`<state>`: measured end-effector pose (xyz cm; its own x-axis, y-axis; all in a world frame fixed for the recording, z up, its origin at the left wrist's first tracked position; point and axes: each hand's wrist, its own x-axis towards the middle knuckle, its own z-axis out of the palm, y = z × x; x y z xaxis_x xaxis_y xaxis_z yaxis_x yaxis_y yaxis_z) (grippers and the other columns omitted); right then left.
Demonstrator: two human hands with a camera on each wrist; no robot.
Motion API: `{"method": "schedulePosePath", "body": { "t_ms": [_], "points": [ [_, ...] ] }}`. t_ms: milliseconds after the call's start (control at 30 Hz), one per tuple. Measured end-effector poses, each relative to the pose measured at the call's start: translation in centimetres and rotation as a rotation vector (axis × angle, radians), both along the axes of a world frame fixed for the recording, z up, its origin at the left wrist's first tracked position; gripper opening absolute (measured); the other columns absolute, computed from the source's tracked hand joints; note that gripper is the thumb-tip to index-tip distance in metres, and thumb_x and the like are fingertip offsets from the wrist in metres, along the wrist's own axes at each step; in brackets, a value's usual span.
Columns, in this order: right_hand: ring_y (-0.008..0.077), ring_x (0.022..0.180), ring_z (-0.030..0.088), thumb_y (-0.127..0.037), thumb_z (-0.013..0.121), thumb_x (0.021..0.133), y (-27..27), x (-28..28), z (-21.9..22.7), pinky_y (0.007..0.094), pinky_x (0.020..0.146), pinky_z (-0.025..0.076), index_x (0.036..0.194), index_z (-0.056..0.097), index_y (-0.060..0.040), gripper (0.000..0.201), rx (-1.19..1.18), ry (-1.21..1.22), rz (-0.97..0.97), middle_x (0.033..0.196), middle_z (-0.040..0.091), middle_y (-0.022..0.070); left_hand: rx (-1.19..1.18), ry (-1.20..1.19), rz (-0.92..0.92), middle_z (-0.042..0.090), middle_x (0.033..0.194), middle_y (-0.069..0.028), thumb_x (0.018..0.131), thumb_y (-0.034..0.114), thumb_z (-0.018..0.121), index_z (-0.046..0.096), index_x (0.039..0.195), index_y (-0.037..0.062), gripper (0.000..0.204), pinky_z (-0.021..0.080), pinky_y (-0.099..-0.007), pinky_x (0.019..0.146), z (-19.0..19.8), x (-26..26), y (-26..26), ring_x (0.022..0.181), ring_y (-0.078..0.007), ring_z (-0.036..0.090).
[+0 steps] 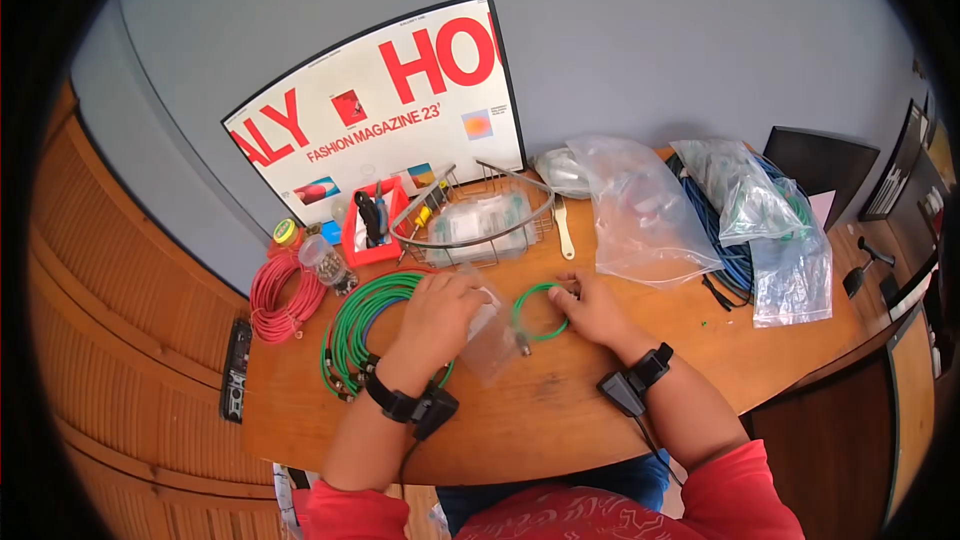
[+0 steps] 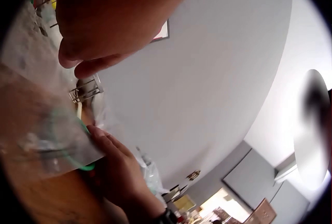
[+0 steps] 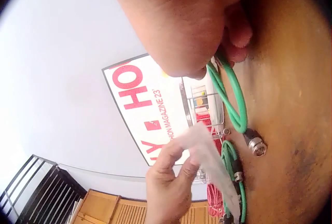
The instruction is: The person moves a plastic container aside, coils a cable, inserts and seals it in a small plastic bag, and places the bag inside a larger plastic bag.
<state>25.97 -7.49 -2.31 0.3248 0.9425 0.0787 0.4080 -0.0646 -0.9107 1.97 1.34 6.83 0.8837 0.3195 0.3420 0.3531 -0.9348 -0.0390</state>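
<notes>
My left hand (image 1: 440,315) pinches a clear plastic bag (image 1: 488,348) by its upper edge. In the right wrist view the thumb and fingers close on the bag (image 3: 211,164), which hangs flat and see-through. Opposite it, my right hand (image 1: 597,312) holds a small coil of green cable (image 1: 516,312), thumb on top. A metal connector (image 3: 256,146) sticks out from the coil's lower end, close over the tabletop. Beside the left wrist lies a larger pile of green cables (image 1: 335,340) with metal connectors and some blue cable among them.
Behind the hands stands a wire basket (image 1: 480,240) of clear packets. To its left are a red bin (image 1: 385,245) of tools, a jar (image 1: 322,258) and red cable (image 1: 275,300). A light-handled tool (image 1: 565,230), plastic bags (image 1: 650,215) and dark blue cable (image 1: 715,250) lie right.
</notes>
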Motion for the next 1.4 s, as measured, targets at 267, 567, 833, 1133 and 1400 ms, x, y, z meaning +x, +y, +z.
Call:
{"method": "schedulePosePath", "body": {
  "t_ms": [267, 567, 833, 1133, 1400],
  "points": [
    [0.0321, 0.096, 0.068, -0.031, 0.067, 0.092, 0.2, 0.4, 0.1, 0.0391, 0.083, 0.053, 0.121, 0.06, 0.0042, 0.046, 0.046, -0.093, -0.066, 0.105, 0.07, 0.0221, -0.267, -0.255, 0.4, 0.062, 0.122, -0.0112, 0.077, 0.016, 0.074, 0.066, 0.115, 0.0058, 0.04, 0.042, -0.0446, 0.098, -4.4, -0.3, -3.9, 0.113, -0.0326, 0.056],
    [0.0319, 0.087, 0.068, -0.027, 0.065, 0.093, -0.6, 1.2, 2.0, 0.0387, 0.076, 0.052, 0.112, 0.066, 0.0015, 0.034, -0.043, -0.149, -0.037, 0.095, 0.07, 0.0218, -0.38, -0.078, 0.152, 0.059, 0.13, -0.0101, 0.081, 0.014, 0.069, 0.066, 0.114, 0.0088, 0.034, 0.038, -0.0481, 0.105, -6.2, 0.2, -3.5, 0.121, -0.0321, 0.053],
    [0.0205, 0.083, 0.067, -0.019, 0.062, 0.096, -0.7, 1.2, 2.7, 0.0328, 0.076, 0.052, 0.114, 0.064, 0.0019, 0.028, 0.108, 0.062, -0.102, 0.092, 0.071, 0.0136, -0.335, -0.206, 0.1, 0.066, 0.113, -0.0095, 0.079, 0.014, 0.071, 0.068, 0.104, 0.0081, 0.026, 0.038, -0.0489, 0.105, -5.9, -0.1, -3.3, 0.115, -0.0319, 0.058],
    [0.0139, 0.084, 0.064, -0.019, 0.064, 0.096, -1.0, 0.7, 1.2, 0.0286, 0.077, 0.05, 0.111, 0.065, 0.001, 0.025, -0.167, 0.214, 0.256, 0.088, 0.069, 0.0077, -0.436, -0.071, 0.337, 0.063, 0.09, -0.0119, 0.074, 0.025, 0.079, 0.064, 0.089, 0.0053, 0.028, 0.049, -0.0451, 0.079, -5.0, 0.7, -5.5, 0.087, -0.0346, 0.062],
    [0.0142, 0.069, 0.06, -0.02, 0.068, 0.092, -1.4, 0.2, 3.3, 0.0306, 0.063, 0.05, 0.107, 0.067, -0.0012, 0.024, -0.279, 0.048, 0.221, 0.078, 0.067, 0.0079, -0.557, -0.163, 0.357, 0.065, 0.087, -0.0132, 0.081, 0.017, 0.07, 0.066, 0.084, 0.0049, 0.013, 0.052, -0.0446, 0.069, -5.9, 0.4, -4.9, 0.079, -0.0356, 0.065]
  ]
}}
